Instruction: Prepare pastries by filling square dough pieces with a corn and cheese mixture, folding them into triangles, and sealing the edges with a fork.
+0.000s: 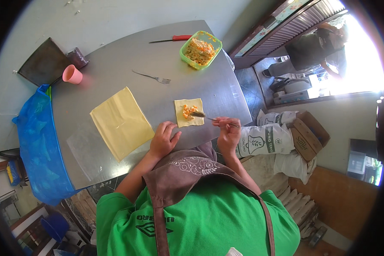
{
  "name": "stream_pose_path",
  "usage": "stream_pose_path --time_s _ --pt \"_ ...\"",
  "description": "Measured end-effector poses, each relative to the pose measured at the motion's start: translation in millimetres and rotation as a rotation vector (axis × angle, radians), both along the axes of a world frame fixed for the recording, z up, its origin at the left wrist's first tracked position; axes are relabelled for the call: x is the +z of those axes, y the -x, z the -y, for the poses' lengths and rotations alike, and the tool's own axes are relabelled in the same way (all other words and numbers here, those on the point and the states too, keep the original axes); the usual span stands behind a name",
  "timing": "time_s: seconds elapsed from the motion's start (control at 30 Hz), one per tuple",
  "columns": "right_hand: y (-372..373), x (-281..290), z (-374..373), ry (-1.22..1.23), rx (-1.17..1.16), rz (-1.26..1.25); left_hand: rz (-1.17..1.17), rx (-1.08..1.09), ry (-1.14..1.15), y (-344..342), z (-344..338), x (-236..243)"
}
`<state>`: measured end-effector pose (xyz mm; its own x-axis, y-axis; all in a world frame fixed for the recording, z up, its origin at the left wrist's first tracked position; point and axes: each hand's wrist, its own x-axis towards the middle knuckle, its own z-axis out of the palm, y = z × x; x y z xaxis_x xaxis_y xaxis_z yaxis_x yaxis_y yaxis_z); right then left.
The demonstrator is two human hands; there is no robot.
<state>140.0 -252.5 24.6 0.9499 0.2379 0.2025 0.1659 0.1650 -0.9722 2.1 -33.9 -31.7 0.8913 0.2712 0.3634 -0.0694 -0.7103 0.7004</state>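
My right hand (229, 131) grips a spoon (210, 118) by its handle, and the bowl lies over a small square of pale dough sheet (196, 122). On that square sits a little heap of orange and white chopped filling (189, 112), touching the spoon's bowl. My left hand (163, 138) rests at the table's near edge, holding nothing, its thumb apart from the loosely bent fingers. Between it and the table's left side lies a larger yellow dough sheet or stack of sheets (123, 123). A green container (219, 44) of orange and yellow filling stands at the far right.
Farther back on the metal table (115, 64) lie a fork (160, 80) and a red-handled knife (181, 38). A pink cup (72, 74) stands at the left, near a blue plastic sheet (38, 145). Sacks (269, 140) and a cardboard box (309, 136) are at the right. Another person (309, 51) is beyond the doorway.
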Motion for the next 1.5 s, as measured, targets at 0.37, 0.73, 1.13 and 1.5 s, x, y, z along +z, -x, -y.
stream_pose_path --time_s 0.37,0.73,1.13,1.5 --pt "0 -5 4 0.148 -0.059 0.117 0.006 -0.005 -0.005 -2 -1 2" --pt "-34 -22 -5 0.000 -0.097 -0.098 0.026 -0.013 -0.016 -2 -1 2" --pt "-35 -30 -4 -0.136 -0.111 -0.318 0.014 -0.002 -0.026 -1 -2 1" --pt "-50 -20 -4 -0.207 -0.158 -0.461 -0.005 -0.001 0.019 -2 -2 6"
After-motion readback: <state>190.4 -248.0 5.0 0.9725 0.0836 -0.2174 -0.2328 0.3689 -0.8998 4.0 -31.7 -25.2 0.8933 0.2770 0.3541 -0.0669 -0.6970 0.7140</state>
